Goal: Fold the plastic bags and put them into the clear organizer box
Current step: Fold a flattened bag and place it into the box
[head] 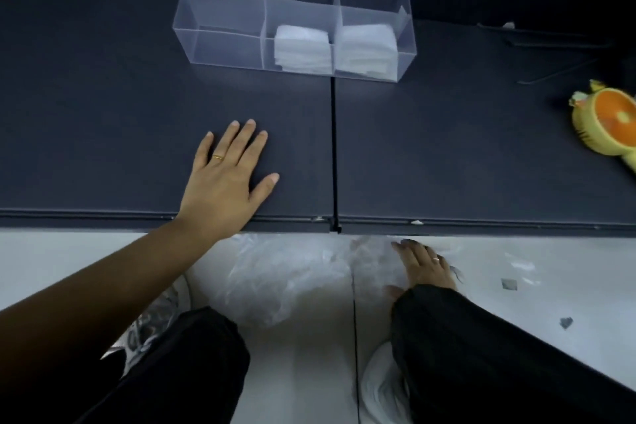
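Clear organizer box (220,10) stands on the dark table (103,96), folded white bags (301,48) stacked in its middle and right compartments. Nearer than the box, the left hand (225,179) lies flat, fingers spread, on the table; past the table edge the right hand (425,265) touches crumpled bags (275,279), its grip too blurred to tell, wrist hidden behind a black trouser leg (481,354)

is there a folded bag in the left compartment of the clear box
No, the clear organizer box holds folded bags only in its middle and right compartments.
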### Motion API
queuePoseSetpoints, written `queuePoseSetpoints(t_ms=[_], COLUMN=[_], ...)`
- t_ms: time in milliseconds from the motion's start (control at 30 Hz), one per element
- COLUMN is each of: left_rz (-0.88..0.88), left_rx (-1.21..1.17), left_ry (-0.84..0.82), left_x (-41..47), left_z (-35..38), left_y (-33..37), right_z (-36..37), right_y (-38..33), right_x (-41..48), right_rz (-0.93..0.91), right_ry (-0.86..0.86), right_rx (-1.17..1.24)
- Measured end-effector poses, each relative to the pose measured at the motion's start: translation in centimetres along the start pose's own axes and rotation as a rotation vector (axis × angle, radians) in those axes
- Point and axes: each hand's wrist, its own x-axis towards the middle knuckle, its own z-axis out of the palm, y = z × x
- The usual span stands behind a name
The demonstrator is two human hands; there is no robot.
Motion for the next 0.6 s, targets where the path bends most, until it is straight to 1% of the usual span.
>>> queuePoseSetpoints(t_ms=[33,100,167,200,267,333,400,433,467,533,567,600], left_rz=[-0.001,0.0,-0.001,-0.005,-0.016,-0.023,-0.057,-0.096,-0.154,-0.248,-0.234,-0.187], left_rx=[0.0,-0.001,-0.003,-0.001,0.0,0.004,-0.094,-0.243,-0.467,-1.059,-1.318,-1.478], left_ry=[-0.001,-0.001,-0.005,-0.016,-0.036,-0.051,-0.084,-0.113,-0.175,-0.37,-0.472,-0.534], left_x=[0.0,0.0,0.0,0.0,0.0,0.0,0.2,0.4,0.7,1.1,1.1,1.1], left_z=[0.0,0.0,0.0,0.0,-0.2,-0.6,-1.3,-1.8,-2.7,-5.1,-6.2,-7.2], left_y=[-0.1,-0.1,-0.2,-0.1,-0.1,0.2,0.5,0.7,1.0,1.7,2.2,2.4], right_z=[0.5,1.2,0.3,-0.5,-3.2,-7.2,-11.9,-13.9,-15.8,-18.4,-19.1,-19.7], right_y=[0.6,1.0,-0.1,-0.8,-2.5,-4.1,-5.0,-5.3,-5.5,-6.2,-6.7,-7.3], right_x=[0.4,1.5,1.9,1.8,1.0,0.2,-0.1,0.0,0.5,1.9,2.7,3.8], right_rz=[0.064,0.052,-0.068,-0.145,-0.265,-0.344,-0.409,-0.428,-0.424,-0.372,-0.323,-0.267], right_ry=[-0.04,-0.064,-0.141,-0.196,-0.242,-0.193,-0.108,-0.058,-0.011,0.068,0.077,0.062], right_rx=[0.022,0.043,0.071,0.13,0.316,0.614,0.842,0.936,1.02,1.168,1.226,1.267])
